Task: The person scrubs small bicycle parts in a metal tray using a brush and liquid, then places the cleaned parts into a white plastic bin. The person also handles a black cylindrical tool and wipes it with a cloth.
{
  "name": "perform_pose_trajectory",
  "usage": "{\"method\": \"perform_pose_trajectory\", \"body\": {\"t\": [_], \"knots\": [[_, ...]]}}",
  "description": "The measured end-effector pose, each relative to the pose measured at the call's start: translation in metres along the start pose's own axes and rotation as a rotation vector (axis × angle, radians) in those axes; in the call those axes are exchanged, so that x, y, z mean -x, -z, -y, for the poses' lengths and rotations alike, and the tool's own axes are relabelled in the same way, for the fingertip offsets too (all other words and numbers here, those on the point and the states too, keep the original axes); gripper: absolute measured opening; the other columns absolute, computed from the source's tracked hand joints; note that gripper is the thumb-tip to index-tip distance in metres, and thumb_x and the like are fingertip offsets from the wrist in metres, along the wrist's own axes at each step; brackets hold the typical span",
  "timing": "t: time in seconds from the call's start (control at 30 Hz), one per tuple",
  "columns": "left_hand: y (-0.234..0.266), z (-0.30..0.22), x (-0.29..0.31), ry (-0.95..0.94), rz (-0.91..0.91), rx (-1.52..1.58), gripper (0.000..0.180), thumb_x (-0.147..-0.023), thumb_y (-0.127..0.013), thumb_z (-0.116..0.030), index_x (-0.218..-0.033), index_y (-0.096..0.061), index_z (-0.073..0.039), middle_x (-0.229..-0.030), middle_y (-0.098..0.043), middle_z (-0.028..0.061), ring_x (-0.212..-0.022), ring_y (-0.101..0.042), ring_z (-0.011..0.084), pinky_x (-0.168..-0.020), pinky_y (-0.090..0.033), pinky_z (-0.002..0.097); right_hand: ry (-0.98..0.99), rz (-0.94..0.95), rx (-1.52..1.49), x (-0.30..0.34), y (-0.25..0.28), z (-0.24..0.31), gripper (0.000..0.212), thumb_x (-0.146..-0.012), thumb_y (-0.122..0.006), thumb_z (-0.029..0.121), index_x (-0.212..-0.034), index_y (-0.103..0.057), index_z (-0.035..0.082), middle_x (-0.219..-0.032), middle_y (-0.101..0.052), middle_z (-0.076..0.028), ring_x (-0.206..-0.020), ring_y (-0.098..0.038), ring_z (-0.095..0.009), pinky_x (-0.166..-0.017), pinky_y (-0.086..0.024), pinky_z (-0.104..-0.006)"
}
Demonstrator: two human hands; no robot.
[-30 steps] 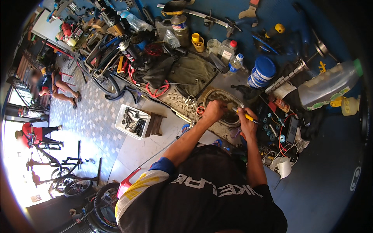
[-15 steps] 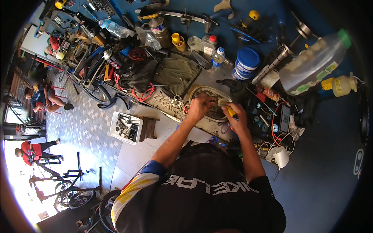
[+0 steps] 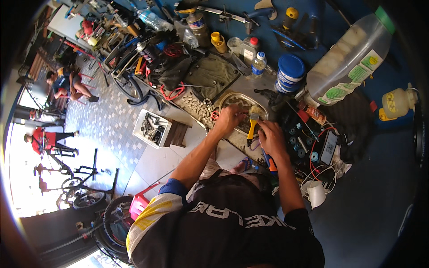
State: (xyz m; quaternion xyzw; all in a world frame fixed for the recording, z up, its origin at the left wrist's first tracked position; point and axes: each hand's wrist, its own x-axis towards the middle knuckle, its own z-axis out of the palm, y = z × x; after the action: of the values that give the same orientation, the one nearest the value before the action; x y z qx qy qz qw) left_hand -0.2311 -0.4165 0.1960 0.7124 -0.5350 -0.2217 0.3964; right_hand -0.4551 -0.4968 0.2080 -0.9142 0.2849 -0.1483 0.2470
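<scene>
The yellow brush (image 3: 251,129) points lengthwise away from the person, bristles foremost; whether right hand (image 3: 272,137) or left hand (image 3: 229,120) grips anything is unclear.

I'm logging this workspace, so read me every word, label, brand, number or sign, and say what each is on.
I won't copy wording, but print shows:
Black shirt: large white lettering, partly readable.
Blue-lidded tub: too small to read.
Green-capped jug: too small.
Blue-capped bottle: too small.

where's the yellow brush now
In the head view, the brush is right of centre, partly over the tray, just left of the right hand.
</scene>
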Motion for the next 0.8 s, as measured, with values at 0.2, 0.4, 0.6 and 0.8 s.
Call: {"method": "perform_pose_trajectory", "body": {"t": [0.2,0.4,0.6,0.8], "knots": [[0.02,-0.026,-0.026,-0.01,-0.075,0.008,0.025,-0.085,-0.078,-0.015,-0.108,-0.077,-0.006,-0.09,-0.074,0.017,-0.079,-0.073,0.0266,-0.071,-0.055,0.0391,-0.036,-0.052,-0.129,0.014,0.021,-0.009,0.034,-0.097,-0.064,0.014,-0.13,-0.067,0.007,-0.117,-0.069,-0.015,-0.104,-0.066,-0.034,-0.092,-0.051,-0.0459],[0.011,-0.033,-0.018,0.312,0.145,0.403,0.027,-0.088,-0.081,-0.014,-0.107,-0.075,0.005,-0.086,-0.075,0.0098,-0.065,-0.067,0.0109,-0.057,-0.057,0.0255,-0.161,-0.071,-0.327,0.016,0.027,0.009,0.035,-0.099,-0.065,0.017,-0.132,-0.066,0.005,-0.114,-0.072,-0.014,-0.09,-0.071,-0.027,-0.077,-0.056,-0.0374],[-0.014,-0.022,0.001,0.4,0.19,0.683,0.03,-0.088,-0.082,-0.018,-0.108,-0.076,0.003,-0.079,-0.072,0.0068,-0.064,-0.065,0.0107,-0.055,-0.056,0.0258,-0.248,-0.17,-0.717,-0.02,-0.012,0.009,0.026,-0.101,-0.065,0.018,-0.12,-0.068,0.001,-0.093,-0.071,-0.006,-0.08,-0.065,-0.012,-0.071,-0.052,-0.0292],[-0.016,-0.007,0.006,0.429,0.113,0.854,0.032,-0.094,-0.076,-0.022,-0.111,-0.074,0.005,-0.084,-0.071,0.0059,-0.068,-0.065,0.0106,-0.059,-0.059,0.0262,-0.247,-0.212,-0.618,-0.04,-0.029,0.011,0.021,-0.102,-0.063,0.02,-0.106,-0.067,0.0,-0.089,-0.07,-0.008,-0.081,-0.066,-0.016,-0.072,-0.051,-0.0321]]}}
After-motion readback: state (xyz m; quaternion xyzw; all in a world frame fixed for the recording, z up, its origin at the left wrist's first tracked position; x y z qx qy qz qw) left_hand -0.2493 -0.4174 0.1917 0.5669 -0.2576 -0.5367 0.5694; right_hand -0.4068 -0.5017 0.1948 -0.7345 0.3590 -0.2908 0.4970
